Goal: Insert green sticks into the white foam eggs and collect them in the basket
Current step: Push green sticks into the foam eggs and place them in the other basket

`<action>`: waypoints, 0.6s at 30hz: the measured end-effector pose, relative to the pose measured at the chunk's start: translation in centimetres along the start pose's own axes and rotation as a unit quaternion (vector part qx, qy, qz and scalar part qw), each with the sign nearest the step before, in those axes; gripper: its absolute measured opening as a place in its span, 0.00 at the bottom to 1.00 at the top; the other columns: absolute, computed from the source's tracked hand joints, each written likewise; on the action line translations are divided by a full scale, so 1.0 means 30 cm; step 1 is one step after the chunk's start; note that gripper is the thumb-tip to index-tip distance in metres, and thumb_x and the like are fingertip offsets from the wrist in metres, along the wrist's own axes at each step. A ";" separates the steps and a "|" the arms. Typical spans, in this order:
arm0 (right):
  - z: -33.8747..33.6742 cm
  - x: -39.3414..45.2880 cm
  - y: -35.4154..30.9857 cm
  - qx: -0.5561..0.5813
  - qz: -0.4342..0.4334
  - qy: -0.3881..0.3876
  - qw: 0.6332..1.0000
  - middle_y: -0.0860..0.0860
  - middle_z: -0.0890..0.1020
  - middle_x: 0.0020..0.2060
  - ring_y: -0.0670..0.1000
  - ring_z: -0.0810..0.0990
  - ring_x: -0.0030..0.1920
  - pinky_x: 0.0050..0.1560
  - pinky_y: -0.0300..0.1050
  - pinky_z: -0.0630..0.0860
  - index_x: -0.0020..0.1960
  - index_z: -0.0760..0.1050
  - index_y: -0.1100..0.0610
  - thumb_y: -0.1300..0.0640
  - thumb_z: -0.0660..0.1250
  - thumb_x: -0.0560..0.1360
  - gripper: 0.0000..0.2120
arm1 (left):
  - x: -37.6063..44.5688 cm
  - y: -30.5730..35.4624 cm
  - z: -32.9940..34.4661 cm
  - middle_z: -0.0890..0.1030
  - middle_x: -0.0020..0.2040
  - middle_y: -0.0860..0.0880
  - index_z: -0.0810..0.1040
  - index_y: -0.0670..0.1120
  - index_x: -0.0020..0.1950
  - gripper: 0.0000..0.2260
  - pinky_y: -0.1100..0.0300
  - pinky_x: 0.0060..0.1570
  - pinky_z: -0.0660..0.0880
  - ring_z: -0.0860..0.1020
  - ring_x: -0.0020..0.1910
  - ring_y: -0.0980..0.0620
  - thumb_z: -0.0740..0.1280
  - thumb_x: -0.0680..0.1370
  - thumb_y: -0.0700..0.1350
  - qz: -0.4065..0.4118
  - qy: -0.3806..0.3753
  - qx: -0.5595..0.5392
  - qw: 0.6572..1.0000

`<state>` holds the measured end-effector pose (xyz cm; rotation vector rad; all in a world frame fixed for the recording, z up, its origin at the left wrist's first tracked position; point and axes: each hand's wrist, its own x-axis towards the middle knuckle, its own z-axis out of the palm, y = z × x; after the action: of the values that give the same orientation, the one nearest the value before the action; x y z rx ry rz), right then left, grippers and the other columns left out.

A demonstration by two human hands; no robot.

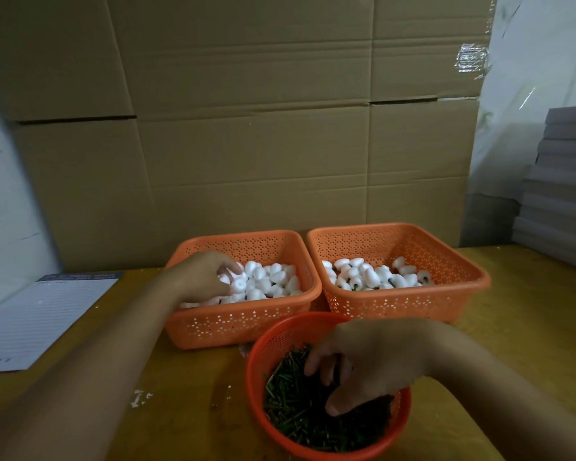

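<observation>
Flattened cardboard (246, 121) stands behind our yellow-brown table (193, 377), with a stack of grey sheets (559, 194) at the right edge and a lined paper pad (37, 321) lying to our left.

Two orange rectangular baskets sit side by side at the back of the table, touching or nearly so. We have the left basket (240, 324) holding plain white eggs (273, 281). The right basket (413, 304) holds stuck eggs (356, 281), several showing a dark green stick end poking from them.

In front of these, between them and us, sits a round red basket (273, 341) heaped with green sticks (290, 400).

Our left hand (203, 277) reaches into the left basket, its fingers curled over the pile; thumb and fingertips close round one egg (238, 285) at the top of the heap.

Our right hand (369, 364) is down in the round basket, fingers bent and dipping into the sticks, thumb (336, 405) resting on the heap. We cannot tell whether it has a stick pinched, since the fingertips are dark and partly buried.

A few white crumbs (140, 397) lie on the table near our left forearm.
</observation>
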<state>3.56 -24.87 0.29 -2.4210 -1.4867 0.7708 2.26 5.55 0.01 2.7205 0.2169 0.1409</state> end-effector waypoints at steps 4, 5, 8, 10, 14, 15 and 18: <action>0.005 0.005 0.002 0.005 0.004 0.009 1.000 0.37 0.80 0.51 0.36 0.78 0.49 0.47 0.33 0.71 0.69 0.72 0.42 0.42 0.71 0.74 0.24 | -0.031 0.020 -0.002 0.82 0.52 0.60 0.79 0.58 0.57 0.19 0.66 0.52 0.74 0.79 0.54 0.62 0.74 0.74 0.37 0.050 0.051 -0.073 0.995; 0.005 0.006 0.002 0.005 0.004 0.010 1.000 0.37 0.80 0.51 0.36 0.78 0.49 0.47 0.33 0.71 0.68 0.72 0.42 0.42 0.71 0.74 0.24 | -0.043 0.030 0.000 0.83 0.52 0.59 0.80 0.58 0.55 0.18 0.64 0.54 0.76 0.80 0.54 0.61 0.74 0.73 0.37 0.062 0.075 -0.097 0.991; 0.007 0.009 0.004 0.002 0.002 0.009 1.000 0.36 0.80 0.50 0.36 0.78 0.50 0.47 0.33 0.71 0.68 0.72 0.43 0.43 0.71 0.74 0.24 | -0.090 0.074 0.014 0.85 0.49 0.59 0.82 0.55 0.49 0.14 0.64 0.49 0.77 0.83 0.50 0.59 0.77 0.72 0.37 0.094 0.114 -0.181 0.972; 0.010 0.011 0.006 0.003 0.003 0.012 1.000 0.36 0.80 0.48 0.36 0.78 0.49 0.47 0.32 0.71 0.68 0.73 0.43 0.43 0.72 0.74 0.23 | -0.121 0.110 0.031 0.86 0.48 0.57 0.81 0.53 0.47 0.12 0.65 0.44 0.77 0.84 0.48 0.57 0.78 0.71 0.39 0.117 0.129 -0.225 0.959; 0.014 0.014 0.009 0.002 0.000 0.016 1.000 0.37 0.80 0.48 0.36 0.78 0.48 0.46 0.32 0.71 0.68 0.73 0.43 0.43 0.72 0.74 0.23 | -0.174 0.175 0.054 0.87 0.45 0.53 0.79 0.52 0.48 0.14 0.62 0.42 0.79 0.84 0.43 0.55 0.81 0.69 0.46 0.122 0.160 -0.283 0.938; 0.015 0.014 0.010 0.002 0.000 0.017 1.000 0.37 0.80 0.48 0.36 0.78 0.49 0.47 0.32 0.71 0.68 0.73 0.43 0.43 0.72 0.74 0.23 | -0.185 0.188 0.057 0.87 0.45 0.53 0.78 0.52 0.48 0.16 0.63 0.40 0.78 0.84 0.41 0.56 0.81 0.67 0.51 0.123 0.167 -0.287 0.935; 0.015 0.015 0.012 0.002 -0.001 0.017 1.000 0.37 0.80 0.48 0.37 0.79 0.50 0.49 0.33 0.73 0.68 0.73 0.43 0.43 0.72 0.74 0.23 | -0.209 0.213 0.059 0.86 0.42 0.52 0.78 0.53 0.46 0.19 0.62 0.39 0.77 0.83 0.40 0.54 0.80 0.62 0.57 0.131 0.183 -0.299 0.927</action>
<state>3.76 -24.69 -0.39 -2.4175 -1.4728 0.7285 -2.85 -2.00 0.57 2.0797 -0.0830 0.6779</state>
